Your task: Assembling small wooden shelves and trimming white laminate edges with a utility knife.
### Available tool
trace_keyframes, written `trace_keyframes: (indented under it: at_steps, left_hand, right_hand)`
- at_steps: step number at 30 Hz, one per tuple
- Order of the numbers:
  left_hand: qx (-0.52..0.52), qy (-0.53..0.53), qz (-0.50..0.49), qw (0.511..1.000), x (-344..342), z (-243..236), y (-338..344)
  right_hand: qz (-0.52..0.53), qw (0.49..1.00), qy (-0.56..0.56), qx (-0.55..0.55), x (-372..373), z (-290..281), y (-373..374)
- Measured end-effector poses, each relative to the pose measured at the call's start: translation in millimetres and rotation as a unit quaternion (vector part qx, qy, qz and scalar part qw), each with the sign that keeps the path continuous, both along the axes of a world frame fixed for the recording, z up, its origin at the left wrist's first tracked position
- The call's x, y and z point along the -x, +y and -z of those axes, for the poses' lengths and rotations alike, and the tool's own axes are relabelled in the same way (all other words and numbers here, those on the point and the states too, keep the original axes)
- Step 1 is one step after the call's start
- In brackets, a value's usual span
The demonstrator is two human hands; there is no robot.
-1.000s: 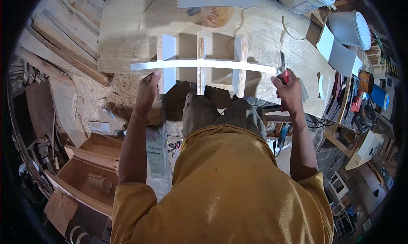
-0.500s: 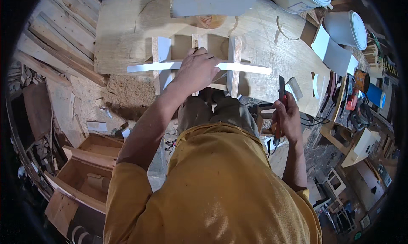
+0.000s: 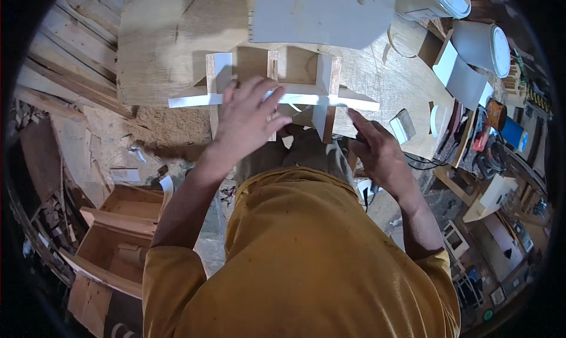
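Observation:
A curved wooden piece with a white edge strip [image 3: 191,101] lies across three upright boards, two of them white-faced, the right board [image 3: 323,73] among them. Over the middle of the strip is my left hand [image 3: 250,117], fingers spread and slightly smeared by motion, gripping nothing. My right hand [image 3: 380,155] is closed round a knife, its index finger stretched along the tool toward the strip's right part. Most of the knife is hidden by the hand; what seems to be its dark blade lies against the strip's lower edge near the right upright.
A large white-faced panel [image 3: 321,14] lies at the bench's far side. White buckets [image 3: 480,46] stand at the far right. A small block [image 3: 402,126] rests right of my right hand. Drawer boxes [image 3: 112,243] sit lower left, near sawdust [image 3: 162,126].
My left hand has lifted its fingers from the strip and spread them. My right hand has moved left and up with the knife, from beside the bench to the strip's right part.

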State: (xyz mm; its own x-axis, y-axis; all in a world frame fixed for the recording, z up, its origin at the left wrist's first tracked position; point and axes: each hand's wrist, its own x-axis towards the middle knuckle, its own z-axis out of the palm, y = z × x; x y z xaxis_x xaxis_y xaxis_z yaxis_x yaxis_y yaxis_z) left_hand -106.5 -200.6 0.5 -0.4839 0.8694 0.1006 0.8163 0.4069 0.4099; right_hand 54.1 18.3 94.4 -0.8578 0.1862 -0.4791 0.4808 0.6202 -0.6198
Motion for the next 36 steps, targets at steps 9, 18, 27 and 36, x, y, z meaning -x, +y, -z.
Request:
trace_keyframes:
  at_steps: [9, 18, 27, 36]
  left_hand:
    - [-0.025, -0.068, 0.049, 0.996, 9.8, 31.4, 10.9]
    - [-0.038, -0.06, 0.091, 0.993, 19.7, 34.4, 11.5]
    - [-0.002, -0.057, 0.111, 0.992, 23.5, 32.9, 9.1]
    - [-0.033, -0.031, 0.1, 0.994, 20.9, 35.8, 10.1]
  right_hand:
    - [-0.141, 0.977, 0.003, -0.157, 56.7, 4.9, -34.4]
    - [-0.132, 0.963, -0.128, -0.195, 80.9, 0.3, -47.8]
    - [-0.178, 0.951, -0.139, -0.21, 88.7, -9.6, -46.5]
    - [-0.181, 0.947, -0.126, -0.234, 87.0, 2.4, -44.4]
